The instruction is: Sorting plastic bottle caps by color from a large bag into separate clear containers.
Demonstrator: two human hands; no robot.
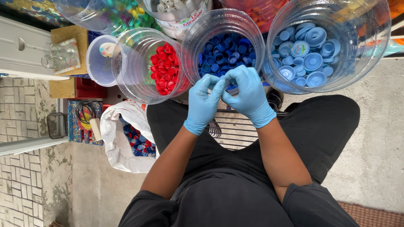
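Observation:
Both my hands wear light blue gloves and meet fingertip to fingertip in front of me. My left hand and my right hand pinch something small between them; the fingers hide it, so I cannot tell what it is. They hover at the near rim of a clear jar of dark blue bottle caps. A clear jar of red caps stands to the left of it, and a wide clear jar of light blue caps to the right.
A wire rack lies between my knees. A white bag of mixed caps sits on the floor at my left. Behind are more clear jars with mixed caps, a white tub and wooden boxes.

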